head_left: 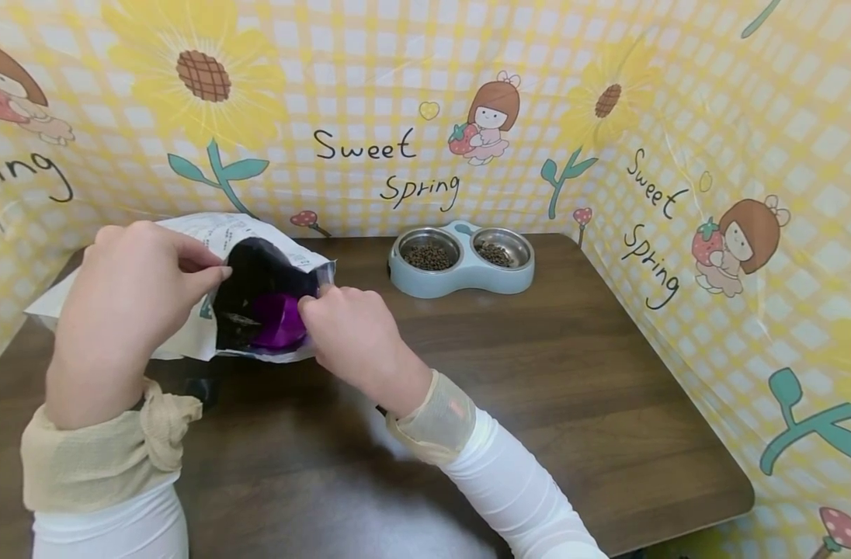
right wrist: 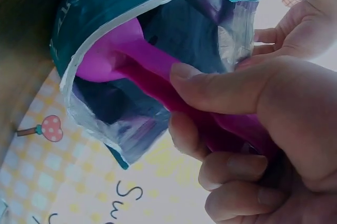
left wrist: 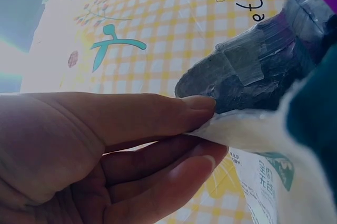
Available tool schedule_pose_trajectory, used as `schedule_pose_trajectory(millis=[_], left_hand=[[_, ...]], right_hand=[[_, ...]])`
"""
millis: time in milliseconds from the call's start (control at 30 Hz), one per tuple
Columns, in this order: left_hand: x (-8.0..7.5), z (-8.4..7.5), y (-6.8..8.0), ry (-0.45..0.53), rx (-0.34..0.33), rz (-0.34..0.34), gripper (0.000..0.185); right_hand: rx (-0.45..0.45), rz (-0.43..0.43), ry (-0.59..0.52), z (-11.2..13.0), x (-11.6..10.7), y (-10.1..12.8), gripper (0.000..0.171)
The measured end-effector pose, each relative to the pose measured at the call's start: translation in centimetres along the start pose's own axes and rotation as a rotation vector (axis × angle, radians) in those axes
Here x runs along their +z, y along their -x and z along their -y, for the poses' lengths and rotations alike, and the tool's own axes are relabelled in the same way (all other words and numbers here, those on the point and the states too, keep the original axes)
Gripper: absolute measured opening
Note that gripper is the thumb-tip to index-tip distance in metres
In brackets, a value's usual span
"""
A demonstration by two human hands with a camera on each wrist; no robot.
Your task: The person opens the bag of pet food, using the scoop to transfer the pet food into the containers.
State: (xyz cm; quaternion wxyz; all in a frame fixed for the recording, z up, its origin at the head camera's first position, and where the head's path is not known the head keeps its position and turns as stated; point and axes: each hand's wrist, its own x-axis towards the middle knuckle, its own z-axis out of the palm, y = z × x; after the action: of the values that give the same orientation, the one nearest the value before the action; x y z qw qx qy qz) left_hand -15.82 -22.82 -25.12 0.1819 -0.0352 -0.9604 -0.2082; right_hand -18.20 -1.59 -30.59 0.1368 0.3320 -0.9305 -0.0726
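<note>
A white and teal foil-lined bag (head_left: pixel 198 338) lies at the left of the table, its mouth facing the wearer. My left hand (head_left: pixel 121 291) pinches the bag's rim between thumb and fingers, as the left wrist view shows closely. With curled fingers, my right hand (head_left: pixel 362 338) grips the handle of a purple scoop (head_left: pixel 279 322). The scoop's bowl is inside the bag mouth, above dark contents at the bottom. In the right wrist view the scoop (right wrist: pixel 150 69) points inward, and the bag's teal outer face (right wrist: pixel 87 13) shows around it.
A light blue double pet bowl (head_left: pixel 460 281) stands at the table's back edge, its two steel dishes holding brown kibble. The brown wooden table (head_left: pixel 537 404) has a rounded front right corner. Yellow checked cloth (head_left: pixel 369 70) hangs behind and at the right.
</note>
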Motion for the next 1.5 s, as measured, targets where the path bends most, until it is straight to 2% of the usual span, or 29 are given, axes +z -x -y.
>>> schedule_pose_trajectory(millis=[233,500,833,1000,1267,1500], left_hand=[[0.1,-0.3,-0.1,-0.002,0.012,0.009,0.013],[0.1,-0.2,-0.1,-0.006,0.019,0.013,0.015],[0.1,0.0,-0.1,0.0,0.007,0.011,0.015],[-0.1,0.0,0.0,0.0,-0.004,0.011,0.015],[-0.2,-0.1,-0.2,0.002,0.021,0.001,0.012],[-0.1,0.2,0.0,0.003,0.015,0.003,0.013]], right_hand=[[0.042,0.021,-0.092,-0.7,0.9,-0.5,0.009],[0.043,0.05,-0.113,-0.8,1.9,-0.9,0.014],[0.039,0.106,-0.17,-0.8,2.2,-1.1,0.024],[0.065,0.129,-0.177,-1.3,2.0,-1.1,0.023],[0.067,0.17,-0.179,-1.4,2.6,-1.4,0.026],[0.069,0.295,-0.172,-1.7,2.6,-1.2,0.033]])
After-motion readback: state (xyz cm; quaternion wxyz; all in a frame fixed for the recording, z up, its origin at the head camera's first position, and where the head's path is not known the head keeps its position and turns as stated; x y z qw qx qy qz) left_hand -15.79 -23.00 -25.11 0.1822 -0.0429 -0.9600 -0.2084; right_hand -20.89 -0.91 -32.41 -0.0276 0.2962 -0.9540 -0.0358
